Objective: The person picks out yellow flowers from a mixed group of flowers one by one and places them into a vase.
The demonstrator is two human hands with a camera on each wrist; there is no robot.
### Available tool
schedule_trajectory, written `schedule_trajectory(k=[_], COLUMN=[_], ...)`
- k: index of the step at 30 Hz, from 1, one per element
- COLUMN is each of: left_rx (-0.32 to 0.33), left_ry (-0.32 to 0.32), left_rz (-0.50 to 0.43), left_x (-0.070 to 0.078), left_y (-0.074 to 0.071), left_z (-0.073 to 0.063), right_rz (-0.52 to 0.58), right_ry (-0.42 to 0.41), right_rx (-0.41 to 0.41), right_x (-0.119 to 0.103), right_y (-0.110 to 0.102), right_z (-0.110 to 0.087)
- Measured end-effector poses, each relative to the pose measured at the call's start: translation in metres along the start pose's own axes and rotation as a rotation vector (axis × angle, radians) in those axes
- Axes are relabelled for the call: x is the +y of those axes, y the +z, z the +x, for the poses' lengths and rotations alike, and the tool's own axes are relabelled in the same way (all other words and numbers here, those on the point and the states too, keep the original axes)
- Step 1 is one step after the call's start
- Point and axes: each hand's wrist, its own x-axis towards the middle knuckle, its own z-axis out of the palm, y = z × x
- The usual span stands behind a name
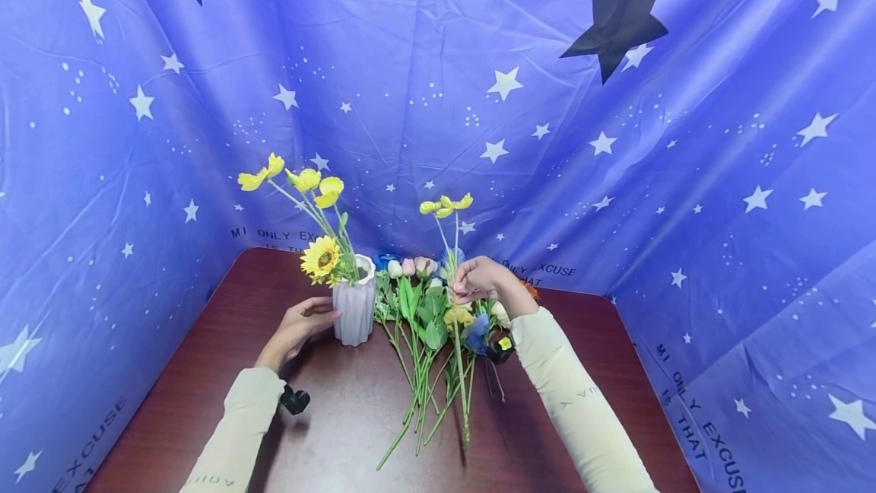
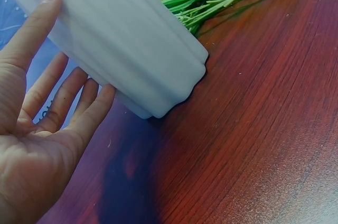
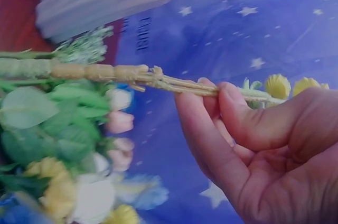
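A pale, fluted vase (image 1: 353,316) stands upright on the table, holding yellow flowers (image 1: 303,179) and a sunflower (image 1: 320,257). At its left side is my left hand (image 1: 301,327); the left wrist view shows the thumb against the vase wall and the other fingers, fairly straight, along its side. My right hand (image 1: 484,280) pinches a stem of yellow flowers (image 1: 446,205) between thumb and fingertips, holding it upright above the pile. In the right wrist view the thick, jointed lower stem (image 3: 95,72) reaches out from the pinch.
Artificial flowers lie in a pile (image 1: 433,318) right of the vase, with pink and white tulips, blue blooms and green leaves, stems toward the front. The dark red wooden table (image 1: 342,432) is backed by a blue star-printed cloth (image 1: 411,135).
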Motion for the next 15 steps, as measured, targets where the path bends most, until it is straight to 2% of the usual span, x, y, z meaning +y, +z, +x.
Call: schedule_trajectory(k=[4,8,15], left_rx=[0.001,0.003,0.007], left_ry=[-0.002,0.0,0.007], left_rz=[0.005,0.003,-0.012], left_x=[0.0,0.0,0.0], left_y=[0.0,0.0,0.001], left_z=[0.0,0.0,0.0], right_rz=[0.018,0.044,0.065], right_ry=[-0.073,-0.139,-0.247], right_rx=[0.008,0.05,0.1], right_x=[-0.006,-0.016,-0.042], right_y=[-0.003,-0.006,-0.009], right_z=[0.001,-0.004,-0.025])
